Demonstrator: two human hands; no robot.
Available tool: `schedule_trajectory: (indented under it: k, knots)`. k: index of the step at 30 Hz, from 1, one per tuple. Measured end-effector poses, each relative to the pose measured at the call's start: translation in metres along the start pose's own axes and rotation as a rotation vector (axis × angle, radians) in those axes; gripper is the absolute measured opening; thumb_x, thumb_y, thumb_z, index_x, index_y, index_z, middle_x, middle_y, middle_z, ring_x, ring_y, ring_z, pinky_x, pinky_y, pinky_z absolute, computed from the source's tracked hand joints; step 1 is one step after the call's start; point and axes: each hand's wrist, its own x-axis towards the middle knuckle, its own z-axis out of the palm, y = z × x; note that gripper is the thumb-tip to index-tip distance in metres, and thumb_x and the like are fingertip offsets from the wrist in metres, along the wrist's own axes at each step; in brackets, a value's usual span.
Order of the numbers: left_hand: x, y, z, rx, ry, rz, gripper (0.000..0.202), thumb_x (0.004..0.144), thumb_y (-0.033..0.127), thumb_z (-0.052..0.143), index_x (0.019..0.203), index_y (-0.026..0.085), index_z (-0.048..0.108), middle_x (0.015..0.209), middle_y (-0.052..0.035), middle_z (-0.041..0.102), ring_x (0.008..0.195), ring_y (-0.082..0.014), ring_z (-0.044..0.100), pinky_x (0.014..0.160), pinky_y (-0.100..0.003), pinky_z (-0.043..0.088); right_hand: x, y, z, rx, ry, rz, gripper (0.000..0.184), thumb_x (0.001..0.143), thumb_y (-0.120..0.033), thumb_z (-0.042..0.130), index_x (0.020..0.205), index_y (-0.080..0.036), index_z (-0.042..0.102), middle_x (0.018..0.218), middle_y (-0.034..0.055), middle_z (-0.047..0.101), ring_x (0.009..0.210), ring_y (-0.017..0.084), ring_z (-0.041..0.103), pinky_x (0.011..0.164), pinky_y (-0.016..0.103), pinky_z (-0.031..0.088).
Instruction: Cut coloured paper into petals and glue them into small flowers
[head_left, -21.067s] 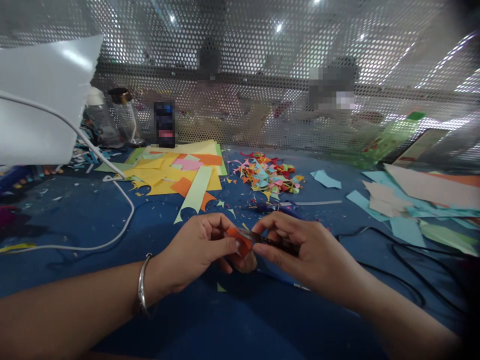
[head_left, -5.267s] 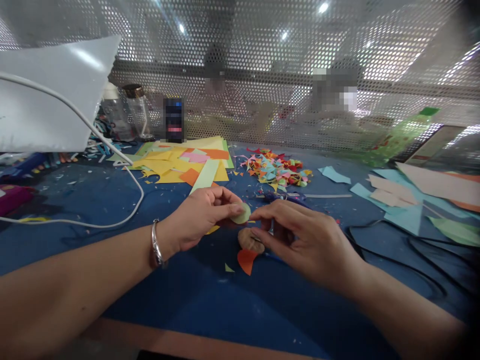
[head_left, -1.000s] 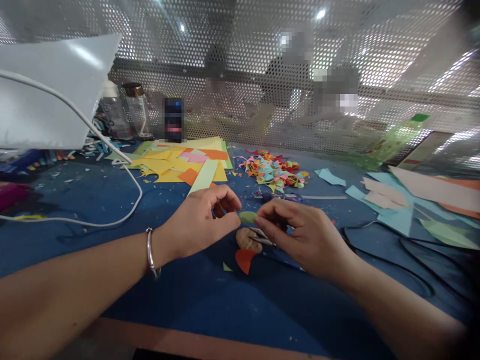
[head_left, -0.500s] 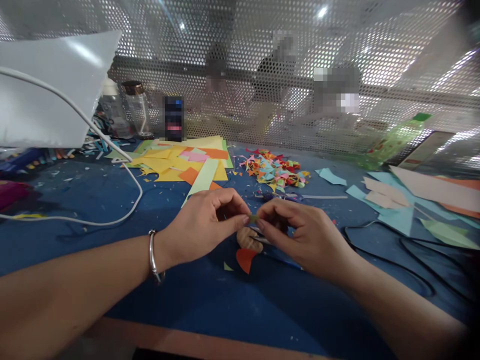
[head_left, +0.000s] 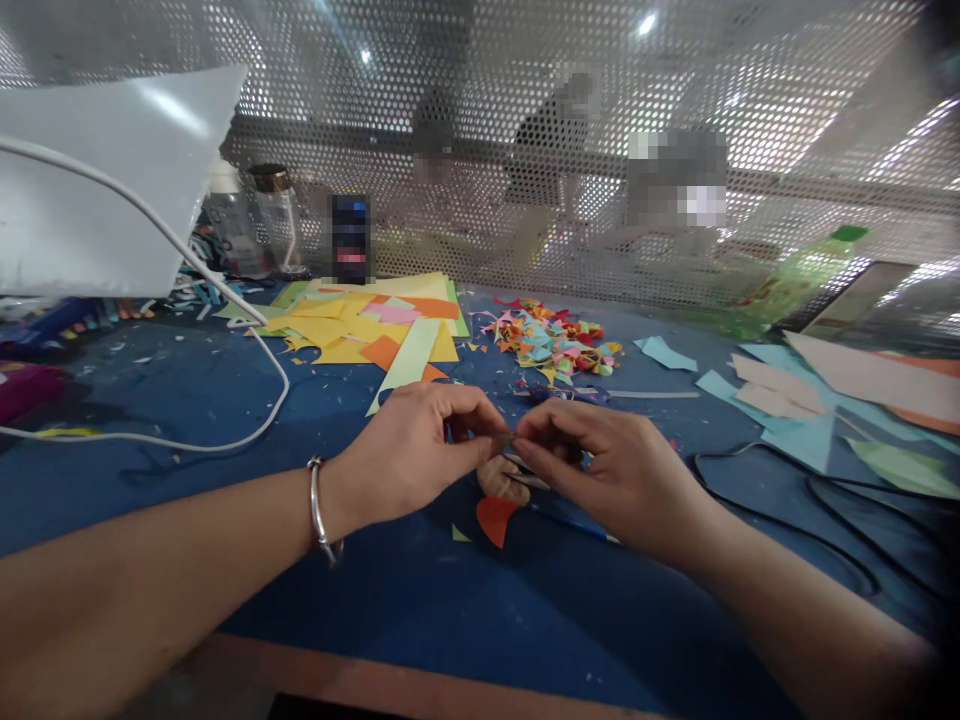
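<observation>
My left hand (head_left: 409,455) and my right hand (head_left: 611,465) meet at the middle of the table, both closed in a pinch. Between their fingertips is a small green paper piece (head_left: 507,440), mostly hidden by the fingers. Just below lies a round, light-brown ridged object (head_left: 504,480) whose kind I cannot make out. Pointed metal blades (head_left: 529,478), like scissors, reach over it from under my right hand; whether that hand holds them is hidden. A curved orange paper scrap (head_left: 495,522) touches the brown object's near side, and a small green triangle (head_left: 460,535) lies left of it.
Yellow and orange paper sheets (head_left: 337,325) lie at the back left, with a heap of colourful clippings (head_left: 551,340) behind my hands. Blue and pink papers (head_left: 799,440) and a black cable (head_left: 795,480) are on the right. A white cable (head_left: 281,400) loops on the left.
The green paper piece shows less between my fingertips, which have come slightly closer together. The whole view has shifted slightly; the things on the table otherwise look the same.
</observation>
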Motion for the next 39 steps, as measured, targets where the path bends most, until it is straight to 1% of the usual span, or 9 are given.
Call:
schedule_trajectory:
  k: [3, 7, 10, 13, 19, 24, 30, 36, 39]
  knots:
    - [0.002, -0.003, 0.001, -0.287, -0.002, -0.129, 0.008, 0.075, 0.021, 0.073, 0.075, 0.016, 0.066, 0.063, 0.0045, 0.059, 0.059, -0.0082, 0.052, 0.058, -0.021, 0.041, -0.002, 0.001, 0.0, -0.034, 0.095, 0.002, 0.012, 0.091, -0.024, 0.057, 0.081, -0.02, 0.064, 0.067, -0.0017, 0.062, 0.055, 0.01, 0.053, 0.05, 0.021, 0.041]
    - [0.003, -0.004, 0.002, -0.645, 0.035, -0.342, 0.018, 0.072, 0.018, 0.076, 0.073, 0.015, 0.059, 0.063, 0.0046, 0.061, 0.06, -0.0077, 0.057, 0.062, -0.021, 0.045, -0.004, 0.001, 0.001, -0.092, 0.227, -0.061, 0.006, 0.09, -0.022, 0.059, 0.086, -0.021, 0.064, 0.069, -0.001, 0.063, 0.056, 0.011, 0.056, 0.053, 0.023, 0.045]
    - [0.004, -0.002, 0.002, -0.793, 0.021, -0.447, 0.012, 0.076, 0.012, 0.072, 0.079, 0.015, 0.06, 0.066, 0.0021, 0.065, 0.063, -0.0085, 0.063, 0.065, -0.021, 0.049, -0.005, 0.001, 0.004, -0.122, 0.2, -0.162, 0.007, 0.091, -0.019, 0.058, 0.096, -0.021, 0.062, 0.079, 0.0007, 0.065, 0.058, 0.011, 0.057, 0.057, 0.023, 0.048]
    - [0.005, 0.0, 0.001, -0.875, -0.013, -0.492, 0.006, 0.081, 0.012, 0.069, 0.081, 0.013, 0.063, 0.067, 0.0007, 0.067, 0.062, -0.0067, 0.063, 0.064, -0.018, 0.049, -0.006, 0.001, 0.007, -0.148, 0.136, -0.256, 0.013, 0.093, -0.016, 0.055, 0.104, -0.021, 0.061, 0.088, 0.0021, 0.067, 0.06, 0.01, 0.059, 0.06, 0.023, 0.049]
    - [0.003, 0.004, 0.001, -0.851, -0.036, -0.524, 0.009, 0.084, 0.014, 0.068, 0.076, 0.014, 0.064, 0.059, 0.0028, 0.066, 0.05, -0.0051, 0.06, 0.053, -0.016, 0.046, -0.007, 0.001, 0.006, -0.14, 0.112, -0.286, 0.012, 0.096, -0.018, 0.053, 0.103, -0.021, 0.062, 0.091, 0.0049, 0.068, 0.076, 0.014, 0.066, 0.067, 0.025, 0.052]
    - [0.0, 0.004, 0.004, -0.797, -0.097, -0.47, 0.009, 0.082, 0.012, 0.069, 0.074, 0.012, 0.065, 0.061, 0.0009, 0.069, 0.05, -0.0056, 0.062, 0.055, -0.016, 0.049, -0.006, -0.001, 0.005, -0.106, 0.128, -0.254, 0.009, 0.093, -0.016, 0.055, 0.096, -0.02, 0.063, 0.085, 0.0026, 0.067, 0.07, 0.012, 0.062, 0.062, 0.023, 0.049]
    - [-0.003, 0.002, 0.006, -0.782, -0.09, -0.368, 0.006, 0.084, 0.016, 0.068, 0.08, 0.011, 0.069, 0.065, -0.0019, 0.071, 0.062, -0.011, 0.07, 0.061, -0.02, 0.054, -0.004, -0.001, 0.008, -0.029, 0.172, -0.171, 0.009, 0.091, -0.016, 0.056, 0.086, -0.019, 0.063, 0.076, 0.0007, 0.062, 0.06, 0.01, 0.056, 0.054, 0.022, 0.046]
    - [-0.005, 0.001, 0.008, -0.647, -0.106, -0.287, 0.019, 0.073, 0.022, 0.08, 0.084, 0.011, 0.07, 0.072, -0.0018, 0.073, 0.066, -0.0102, 0.068, 0.067, -0.02, 0.055, -0.004, 0.001, 0.008, -0.026, 0.166, -0.13, 0.008, 0.091, -0.018, 0.058, 0.084, -0.019, 0.062, 0.075, 0.0009, 0.062, 0.06, 0.01, 0.056, 0.054, 0.022, 0.045]
    - [-0.005, -0.001, 0.009, -0.583, -0.092, -0.253, 0.019, 0.072, 0.025, 0.08, 0.082, 0.012, 0.069, 0.071, -0.0016, 0.073, 0.065, -0.0101, 0.068, 0.067, -0.02, 0.055, -0.003, 0.0, 0.008, -0.028, 0.165, -0.133, 0.009, 0.091, -0.018, 0.057, 0.083, -0.019, 0.062, 0.073, 0.0008, 0.062, 0.058, 0.01, 0.055, 0.053, 0.022, 0.044]
